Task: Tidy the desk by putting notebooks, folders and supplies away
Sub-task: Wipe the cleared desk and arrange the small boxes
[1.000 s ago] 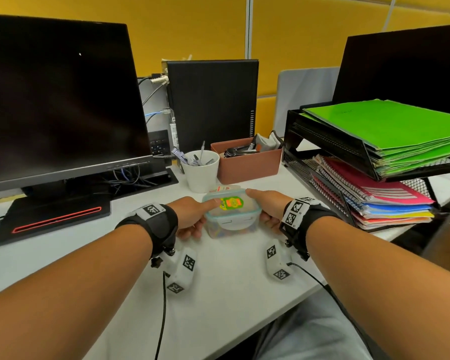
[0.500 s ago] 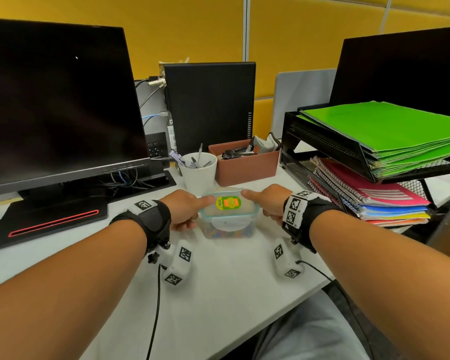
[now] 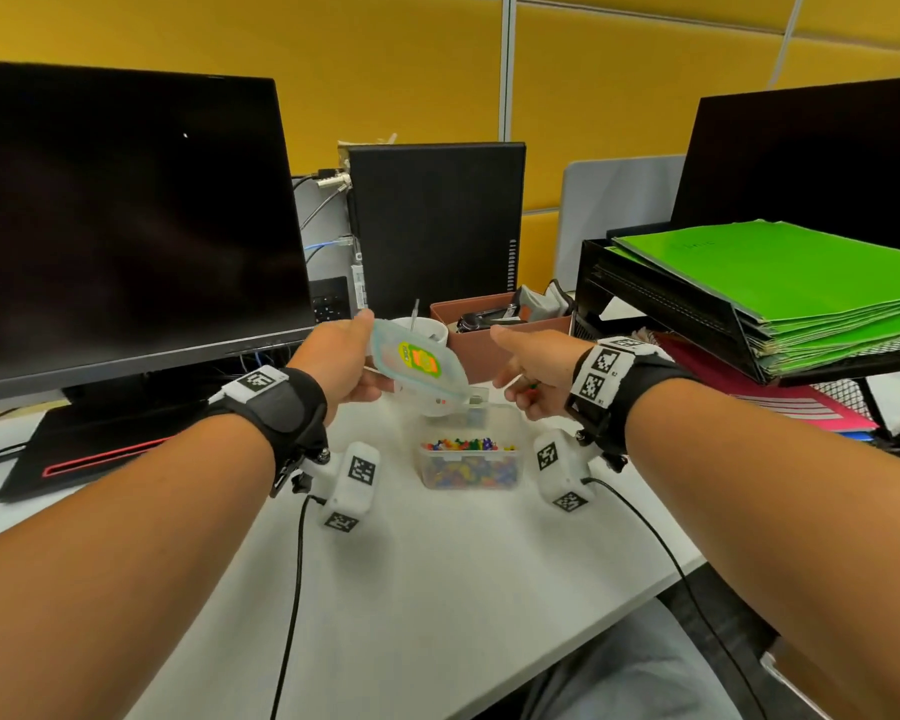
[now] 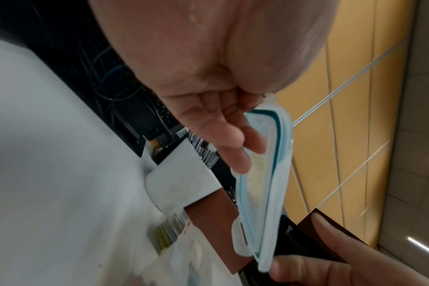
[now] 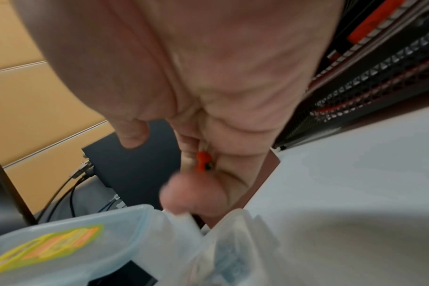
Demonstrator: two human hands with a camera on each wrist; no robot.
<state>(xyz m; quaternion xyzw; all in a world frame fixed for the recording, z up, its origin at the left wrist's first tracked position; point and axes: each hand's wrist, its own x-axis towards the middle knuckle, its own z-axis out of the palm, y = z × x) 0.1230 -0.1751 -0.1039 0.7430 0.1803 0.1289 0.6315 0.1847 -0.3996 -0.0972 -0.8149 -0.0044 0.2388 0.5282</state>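
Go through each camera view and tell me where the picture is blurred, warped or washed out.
Head view: sharp at centre, the lid slightly smeared, monitor edges bowed by the wide lens. Left wrist view: the left hand and lid fairly clear, the desk pale and soft. Right wrist view: the container and lid in the foreground heavily blurred, only the orange pushpin in the right hand readable.

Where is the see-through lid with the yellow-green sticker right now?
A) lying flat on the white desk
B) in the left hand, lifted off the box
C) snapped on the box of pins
B: the left hand holds the see-through lid with the yellow-green sticker tilted above the open clear plastic box of coloured pins.
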